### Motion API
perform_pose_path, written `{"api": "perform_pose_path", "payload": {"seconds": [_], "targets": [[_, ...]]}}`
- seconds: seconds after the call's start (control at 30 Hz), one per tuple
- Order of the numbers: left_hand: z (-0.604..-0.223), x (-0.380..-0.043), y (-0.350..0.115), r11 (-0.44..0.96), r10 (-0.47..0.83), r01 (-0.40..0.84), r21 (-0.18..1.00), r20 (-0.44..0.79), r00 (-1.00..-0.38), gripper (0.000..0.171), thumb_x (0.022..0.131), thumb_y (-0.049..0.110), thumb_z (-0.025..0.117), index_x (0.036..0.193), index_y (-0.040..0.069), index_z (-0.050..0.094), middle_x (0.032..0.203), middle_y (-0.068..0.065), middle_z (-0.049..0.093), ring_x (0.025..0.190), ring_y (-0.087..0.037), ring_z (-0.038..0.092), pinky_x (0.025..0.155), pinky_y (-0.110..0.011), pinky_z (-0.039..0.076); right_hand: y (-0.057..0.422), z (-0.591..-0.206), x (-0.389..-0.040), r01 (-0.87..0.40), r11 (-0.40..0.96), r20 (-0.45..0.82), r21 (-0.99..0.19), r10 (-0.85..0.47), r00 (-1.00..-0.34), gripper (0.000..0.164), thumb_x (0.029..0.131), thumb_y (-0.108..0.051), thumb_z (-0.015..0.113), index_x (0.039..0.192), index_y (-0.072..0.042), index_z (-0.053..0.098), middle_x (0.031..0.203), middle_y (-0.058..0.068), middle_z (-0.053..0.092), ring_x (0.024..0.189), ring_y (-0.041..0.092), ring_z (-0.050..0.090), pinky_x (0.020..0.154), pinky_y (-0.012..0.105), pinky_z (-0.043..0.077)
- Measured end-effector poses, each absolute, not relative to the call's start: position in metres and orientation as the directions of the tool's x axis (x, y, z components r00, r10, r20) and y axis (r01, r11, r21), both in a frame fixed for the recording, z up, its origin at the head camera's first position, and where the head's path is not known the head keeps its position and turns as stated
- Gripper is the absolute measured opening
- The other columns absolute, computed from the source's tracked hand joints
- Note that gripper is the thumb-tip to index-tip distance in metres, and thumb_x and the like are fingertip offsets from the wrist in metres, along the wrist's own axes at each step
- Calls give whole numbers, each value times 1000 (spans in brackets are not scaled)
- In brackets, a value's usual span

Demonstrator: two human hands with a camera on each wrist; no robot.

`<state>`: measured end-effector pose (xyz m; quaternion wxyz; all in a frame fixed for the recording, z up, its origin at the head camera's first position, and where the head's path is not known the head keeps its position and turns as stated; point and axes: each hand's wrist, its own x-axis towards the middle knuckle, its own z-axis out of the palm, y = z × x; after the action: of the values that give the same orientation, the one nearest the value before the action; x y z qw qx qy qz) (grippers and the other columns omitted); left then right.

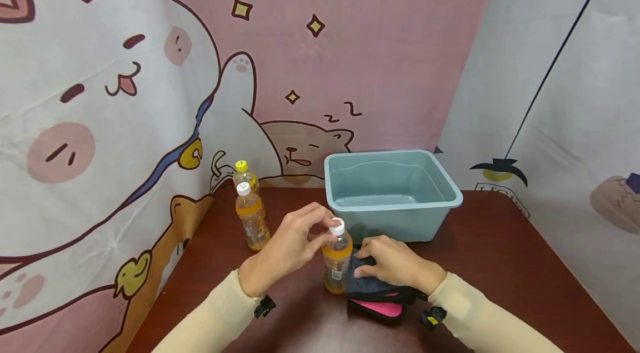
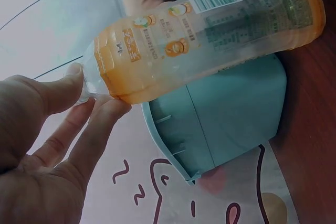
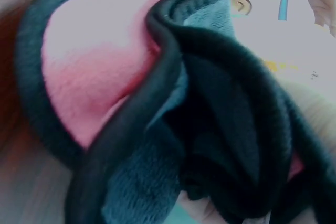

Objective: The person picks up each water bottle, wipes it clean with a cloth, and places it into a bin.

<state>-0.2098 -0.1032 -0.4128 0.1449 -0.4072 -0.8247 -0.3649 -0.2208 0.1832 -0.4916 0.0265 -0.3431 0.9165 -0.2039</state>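
Observation:
A clear plastic bottle [image 1: 337, 272] with an orange-patterned label and a white cap stands on the table. My left hand [image 1: 296, 235] pinches it near the cap and neck; in the left wrist view the thumb and fingertips lie around the neck of the bottle [image 2: 210, 35]. Just to the right, my right hand [image 1: 395, 264] grips a folded dark blue cloth item [image 1: 367, 283] with black edging and pink inner faces. Close up in the right wrist view, the cloth item [image 3: 136, 171] shows folds and a dark hollow, and its exact kind is unclear. It sits against or very near the bottle.
Behind both hands stands a grey-blue plastic bin [image 1: 395, 225]. On the left of the brown table [image 1: 480, 297] are a white-capped bottle [image 1: 252, 222] and, behind it, a yellow-capped bottle [image 1: 241, 175]. A cartoon-printed curtain [image 1: 390, 64] hangs behind the table.

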Motion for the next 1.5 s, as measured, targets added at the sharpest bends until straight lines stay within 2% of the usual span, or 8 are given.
{"api": "perform_pose_path", "payload": {"seconds": [0.27,0.43,0.63,0.8,0.97,1.1,1.33,1.5], "targets": [[-413,-209,-102,386,569,782,490,541,-619,23,98,4,92,115,11,78,120,-3,78,114,-18,81,90,-37,75,177,-505,-218,-614,722,22,-319,-642,-766,37,95,-42,99,120,-16,93,101,-5,80,89,13,77,68,34,64],[-411,-210,-102,397,562,778,487,542,-625,25,98,3,93,116,11,77,120,-2,78,115,-17,81,92,-34,74,178,-504,-220,-618,714,41,-330,-643,-765,38,95,-39,99,122,-14,92,101,-6,79,89,11,76,69,32,64],[-411,-209,-103,404,564,771,492,530,-633,24,98,4,93,116,12,78,120,-2,78,114,-17,81,91,-24,71,180,-501,-220,-613,700,49,-367,-644,-764,40,97,-41,98,126,-13,91,112,-3,83,98,15,80,76,34,67],[-412,-210,-103,406,562,775,484,536,-629,25,98,4,93,115,12,77,120,-1,78,113,-17,81,89,-23,71,183,-495,-222,-618,674,82,-404,-646,-759,39,99,-41,95,127,-14,91,116,-3,84,103,13,81,82,32,69],[-411,-209,-104,403,564,776,485,536,-628,25,98,4,93,115,12,77,120,-2,78,116,-17,81,92,-24,71,186,-483,-223,-618,637,111,-460,-649,-752,40,102,-42,92,129,-12,90,114,-5,82,99,3,75,78,24,63],[-411,-209,-104,391,568,786,480,546,-616,25,98,4,93,116,11,77,120,-3,78,113,-17,81,92,-27,72,189,-473,-223,-605,626,139,-491,-630,-764,39,103,-44,91,130,-15,90,110,-9,80,96,-2,69,76,22,59],[-412,-211,-104,397,573,785,476,539,-617,26,98,4,93,116,11,77,120,-2,78,115,-17,82,93,-24,71,193,-456,-219,-607,603,206,-517,-601,-772,38,106,-40,89,134,-14,88,112,-11,81,101,1,74,85,25,65],[-413,-211,-104,394,573,781,484,535,-621,26,98,4,93,116,11,77,120,-3,78,115,-18,82,93,-30,73,192,-445,-217,-640,562,314,-523,-571,-758,38,103,-34,92,134,-12,88,111,-10,82,99,2,74,84,26,66]]}}
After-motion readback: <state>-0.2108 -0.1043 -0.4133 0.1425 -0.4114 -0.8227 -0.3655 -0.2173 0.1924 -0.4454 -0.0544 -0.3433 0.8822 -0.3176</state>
